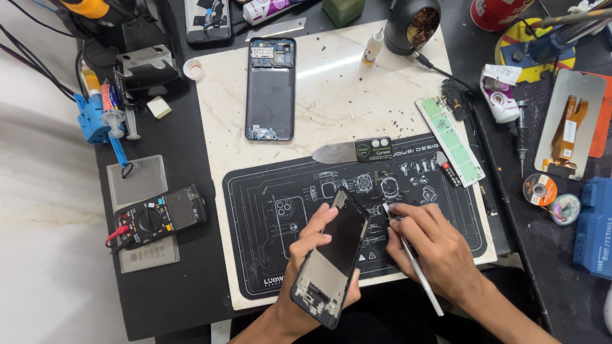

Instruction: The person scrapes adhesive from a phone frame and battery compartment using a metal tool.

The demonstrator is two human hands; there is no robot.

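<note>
Black mat [268, 210]; phone [331, 258], tweezers [414, 264]

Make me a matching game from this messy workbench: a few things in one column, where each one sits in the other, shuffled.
Things:
1. phone frame
2. metal tweezers
3. opened phone
4. multimeter

Places:
A. lying on the white board, far side
B. in the right hand
C. on the black table, left of the work mat
D. in the left hand

Pairs: 1-D, 2-B, 3-A, 4-C
</note>
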